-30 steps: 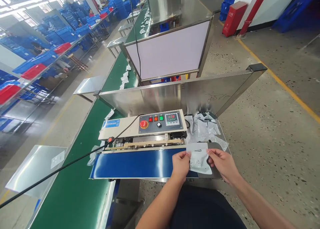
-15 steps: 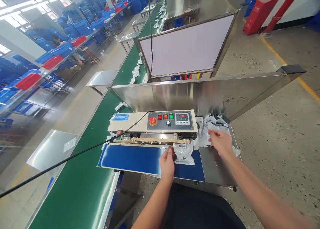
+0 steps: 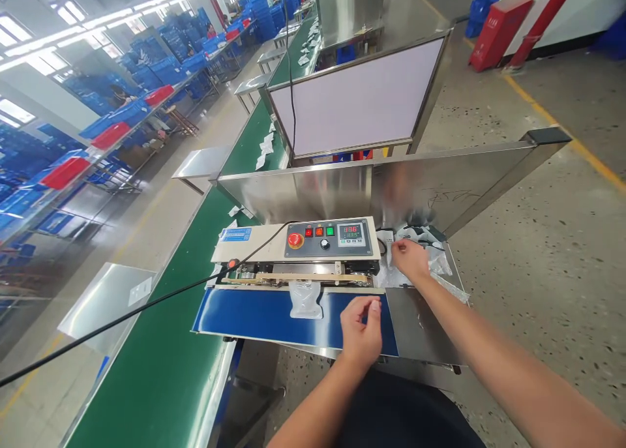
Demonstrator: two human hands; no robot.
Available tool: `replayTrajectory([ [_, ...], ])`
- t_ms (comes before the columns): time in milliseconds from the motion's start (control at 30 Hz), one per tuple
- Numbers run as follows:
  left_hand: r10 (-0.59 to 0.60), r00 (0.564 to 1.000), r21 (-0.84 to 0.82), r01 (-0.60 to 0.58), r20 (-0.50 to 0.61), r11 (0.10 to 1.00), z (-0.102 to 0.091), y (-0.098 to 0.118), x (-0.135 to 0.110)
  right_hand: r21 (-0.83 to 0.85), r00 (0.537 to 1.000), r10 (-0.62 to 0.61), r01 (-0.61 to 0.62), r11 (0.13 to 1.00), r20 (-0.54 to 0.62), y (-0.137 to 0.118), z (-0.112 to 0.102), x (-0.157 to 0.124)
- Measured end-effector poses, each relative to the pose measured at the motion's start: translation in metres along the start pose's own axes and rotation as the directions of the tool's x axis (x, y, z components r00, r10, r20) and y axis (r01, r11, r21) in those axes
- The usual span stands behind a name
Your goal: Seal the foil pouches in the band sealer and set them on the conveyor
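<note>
- Along the left of the frame runs a long green conveyor line [image 3: 147, 350], with blue crates [image 3: 166, 70] on racks at the upper left, and a red cabinet [image 3: 499, 30] stands at the upper right.
- Upper centre, a steel-framed white panel [image 3: 357, 96] rises over the line, with a brushed steel screen [image 3: 293, 194] just below it.
- At centre sits a cream band sealer [image 3: 293, 246], its control panel [image 3: 327, 238] carrying a red stop button, two red switches, a green switch, a knob and a digital temperature readout.
- In front of the sealer lies its blue belt [image 3: 244, 311], with a steel plate [image 3: 420, 324] to the right.
- A pile of silver pouches [image 3: 420, 236] lies right of the sealer, behind the plate.
- A single clear-and-white pouch [image 3: 306, 302] lies on the blue belt, just left of the left hand and touching neither hand. Its long axis points straight from the viewer toward the sealer, its upper end at the sealer's edge.
- The hands are well apart. The left hand [image 3: 360, 330] hovers over the belt, fingertips bunched, nothing visible in them.
- The right hand [image 3: 409, 260] is over the pile, fingers down at it; whether it grips a pouch I cannot tell.
</note>
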State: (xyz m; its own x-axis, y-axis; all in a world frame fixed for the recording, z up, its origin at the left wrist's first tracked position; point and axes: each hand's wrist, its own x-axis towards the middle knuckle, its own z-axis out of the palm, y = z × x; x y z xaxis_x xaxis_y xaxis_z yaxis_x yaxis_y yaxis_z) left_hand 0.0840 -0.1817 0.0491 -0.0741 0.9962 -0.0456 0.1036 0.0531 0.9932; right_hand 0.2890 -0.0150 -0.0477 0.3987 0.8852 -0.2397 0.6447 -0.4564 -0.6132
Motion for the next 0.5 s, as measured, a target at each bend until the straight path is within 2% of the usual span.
replayTrajectory([
  [133, 0.081, 0.981, 0.043, -0.089, 0.176, 0.995, 0.031, 0.017, 0.003, -0.018, 0.997, 0.045, -0.044, 0.999, 0.055, -0.018, 0.015, 0.025],
  [233, 0.115, 0.969, 0.066, -0.132, 0.217, 0.989, 0.033, 0.019, -0.002, -0.009, 0.993, 0.076, -0.076, 0.997, 0.086, -0.03, 0.02, 0.04],
  [300, 0.099, 0.979, 0.087, -0.115, 0.177, 0.989, 0.029, 0.013, -0.007, 0.011, 0.995, 0.083, -0.084, 0.996, 0.061, -0.032, 0.015, 0.037],
  [400, 0.075, 0.994, 0.131, -0.085, 0.081, 0.988, 0.025, -0.001, -0.01, 0.059, 0.997, 0.064, -0.062, 0.996, -0.048, -0.025, -0.005, 0.007],
  [500, 0.143, 0.988, 0.21, -0.152, 0.053, 0.966, 0.034, -0.013, -0.004, 0.119, 0.989, -0.006, 0.024, 0.993, -0.149, -0.011, -0.031, -0.053],
])
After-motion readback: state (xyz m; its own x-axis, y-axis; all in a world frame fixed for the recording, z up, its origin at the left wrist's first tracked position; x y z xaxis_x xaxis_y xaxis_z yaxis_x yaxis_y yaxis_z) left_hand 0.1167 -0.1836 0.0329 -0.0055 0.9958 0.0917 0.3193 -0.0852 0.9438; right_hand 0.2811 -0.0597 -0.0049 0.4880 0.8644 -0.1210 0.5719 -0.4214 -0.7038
